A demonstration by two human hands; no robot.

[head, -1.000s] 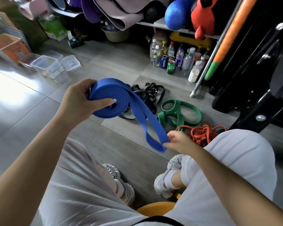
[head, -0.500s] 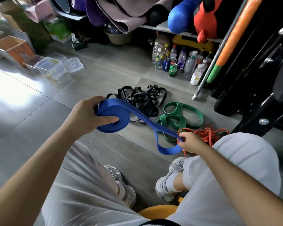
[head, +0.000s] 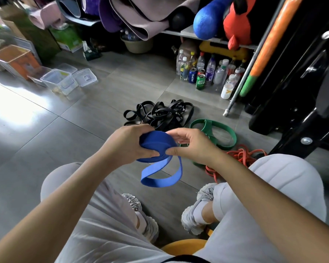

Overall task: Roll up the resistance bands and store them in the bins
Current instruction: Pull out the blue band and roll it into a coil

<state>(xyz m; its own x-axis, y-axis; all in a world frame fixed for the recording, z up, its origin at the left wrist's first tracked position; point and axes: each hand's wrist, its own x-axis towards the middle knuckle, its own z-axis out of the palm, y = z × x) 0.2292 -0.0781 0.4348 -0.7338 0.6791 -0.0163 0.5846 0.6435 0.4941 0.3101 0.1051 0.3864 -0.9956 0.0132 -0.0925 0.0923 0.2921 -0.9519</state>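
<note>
1. The blue tail [head: 160,178] hangs loose below the roll; feed it in flat, without a twist.
2. Left hand [head: 128,147] and right hand [head: 193,147] both pinch the blue band roll [head: 155,140] above the floor [head: 80,133]; wind with firm tension.
3. The clear bins [head: 58,80] stand well apart, far left.

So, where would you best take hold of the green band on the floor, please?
Probably pinch the green band at its wide far loop, coming from above: that arc lies flat and open on the floor, with bare tile inside it, while its near end crowds against the orange bands.
</note>
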